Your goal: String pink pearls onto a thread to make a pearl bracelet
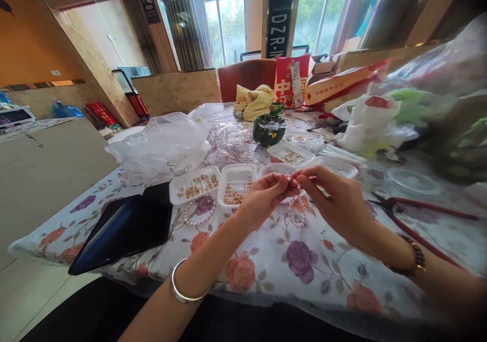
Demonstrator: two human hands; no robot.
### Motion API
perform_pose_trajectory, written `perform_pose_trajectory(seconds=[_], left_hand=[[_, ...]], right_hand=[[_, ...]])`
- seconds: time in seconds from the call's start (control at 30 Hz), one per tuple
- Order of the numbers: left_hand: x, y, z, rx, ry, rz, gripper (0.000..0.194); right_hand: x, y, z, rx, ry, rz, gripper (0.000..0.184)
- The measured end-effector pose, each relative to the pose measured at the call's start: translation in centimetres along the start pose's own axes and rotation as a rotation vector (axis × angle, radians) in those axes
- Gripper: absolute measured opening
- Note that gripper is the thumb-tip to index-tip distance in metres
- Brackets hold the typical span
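Note:
A strand of pale pink pearl-like beads (297, 215) hangs in a loop beneath my hands, just above the flowered cloth. My left hand (264, 192) is closed, pinching the upper part of the strand between thumb and fingers. Close against it, my right hand (333, 195) is also closed, its thumb and fingertips pinching at the same end of the strand; the exact spot is too small to make out. A finished-looking ring of similar beads, a bracelet (199, 222), lies on the cloth to the left. Two white divided trays (174, 196) (238, 170) hold gold beads behind my left hand.
Red-handled pliers (391, 203) lie open at right. A black flat case (125, 228) rests on the left table edge. Behind stand a clear plastic bag (160, 139), a dark green woven basket (268, 130), another bead tray (291, 154) and white bags (375, 121).

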State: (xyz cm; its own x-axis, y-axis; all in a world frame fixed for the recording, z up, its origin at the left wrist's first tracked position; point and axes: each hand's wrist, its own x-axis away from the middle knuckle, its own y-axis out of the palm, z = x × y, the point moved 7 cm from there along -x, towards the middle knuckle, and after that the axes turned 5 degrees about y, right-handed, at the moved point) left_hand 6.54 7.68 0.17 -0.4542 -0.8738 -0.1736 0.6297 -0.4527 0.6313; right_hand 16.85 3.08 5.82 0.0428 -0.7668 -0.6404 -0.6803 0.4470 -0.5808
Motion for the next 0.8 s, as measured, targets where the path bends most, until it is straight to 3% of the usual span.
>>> perform_pose_trajectory(seconds=[0.8], left_hand=[[-0.04,-0.15,-0.21,-0.021,-0.029,-0.011,0.013]], right_hand=[[0.0,-0.16,0.31,0.054,0.021,0.031,0.016]])
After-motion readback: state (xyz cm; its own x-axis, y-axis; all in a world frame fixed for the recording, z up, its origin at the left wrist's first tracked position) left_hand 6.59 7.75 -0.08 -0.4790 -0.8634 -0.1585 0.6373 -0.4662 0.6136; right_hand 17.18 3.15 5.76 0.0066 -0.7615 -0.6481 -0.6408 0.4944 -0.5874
